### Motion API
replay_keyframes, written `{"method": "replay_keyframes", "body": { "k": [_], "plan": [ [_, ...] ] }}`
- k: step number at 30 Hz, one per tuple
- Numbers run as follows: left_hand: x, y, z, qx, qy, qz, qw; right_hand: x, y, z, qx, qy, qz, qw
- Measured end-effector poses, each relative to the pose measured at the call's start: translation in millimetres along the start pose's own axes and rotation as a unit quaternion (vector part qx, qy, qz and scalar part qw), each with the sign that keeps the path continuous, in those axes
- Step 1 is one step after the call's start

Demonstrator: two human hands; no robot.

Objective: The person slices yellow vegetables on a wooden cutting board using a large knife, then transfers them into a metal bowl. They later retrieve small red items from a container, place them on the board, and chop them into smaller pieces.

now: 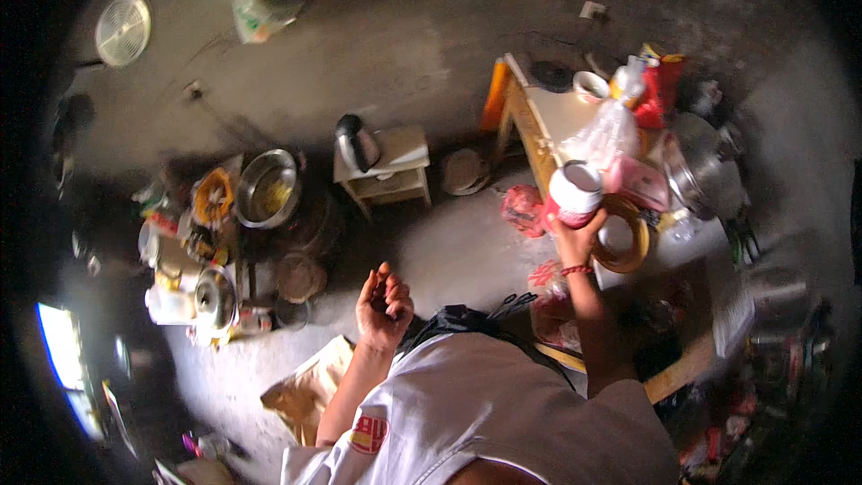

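Observation:
My right hand (578, 241), with a red bead bracelet at the wrist, grips a white and pink round container (576, 187) by its lower side. The dark opening of the container faces up. It is held at the near edge of a cluttered table (549, 108), beside a yellow-brown round basket (635, 252) and a pink box (640, 182). My left hand (384, 310) hangs in front of my body, its fingers loosely curled and somewhat apart. Nothing shows in it.
Clear plastic bags (606, 135), a white bowl (591, 86) and a red packet (652, 98) crowd the table. A kettle (357, 143) stands on a small wooden stand (397, 165). At the left are a metal basin (267, 188) and a lidded pot (215, 296). A red bag (522, 209) lies on the floor.

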State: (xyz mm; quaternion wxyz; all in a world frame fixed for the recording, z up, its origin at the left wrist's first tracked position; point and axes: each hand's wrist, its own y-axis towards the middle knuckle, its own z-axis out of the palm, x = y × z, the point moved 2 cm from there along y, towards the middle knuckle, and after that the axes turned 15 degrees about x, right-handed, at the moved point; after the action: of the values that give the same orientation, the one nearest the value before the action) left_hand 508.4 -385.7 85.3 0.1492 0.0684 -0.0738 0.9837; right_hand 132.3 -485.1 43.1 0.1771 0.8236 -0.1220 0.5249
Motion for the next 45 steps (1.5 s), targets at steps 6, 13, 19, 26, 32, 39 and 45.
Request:
{"method": "replay_keyframes", "body": {
  "k": [6, 13, 19, 26, 32, 39, 45],
  "plan": [
    [4.0, 0.0, 16.3, 0.012, -0.017, 0.093, 0.995, -9.0, 62.7, 8.2, -0.047, -0.070, -0.042, 0.996],
    [23.6, -1.0, 48.2, 0.060, -0.026, 0.154, 0.986, -32.7, 104.2, 21.2, -0.088, -0.079, 0.053, 0.992],
    [19.5, -2.7, 41.0, 0.086, -0.056, 0.154, 0.983, -70.2, 125.5, 15.3, -0.154, -0.202, 0.067, 0.965],
    [14.5, 2.2, 38.5, 0.077, -0.054, 0.140, 0.986, -98.1, 142.9, 3.6, -0.187, -0.269, 0.103, 0.939],
    [10.3, 4.6, 36.3, 0.085, -0.054, 0.125, 0.987, -71.8, 101.5, 2.4, -0.121, -0.054, 0.043, 0.990],
    [4.5, 11.7, 25.5, 0.102, -0.048, 0.084, 0.990, 153.0, -61.6, 84.0, 0.465, 0.121, -0.245, 0.842],
    [0.8, 16.0, 27.2, 0.125, 0.072, 0.056, 0.988, 209.5, -131.0, 131.3, 0.515, -0.054, -0.356, 0.778]
  ]
}}
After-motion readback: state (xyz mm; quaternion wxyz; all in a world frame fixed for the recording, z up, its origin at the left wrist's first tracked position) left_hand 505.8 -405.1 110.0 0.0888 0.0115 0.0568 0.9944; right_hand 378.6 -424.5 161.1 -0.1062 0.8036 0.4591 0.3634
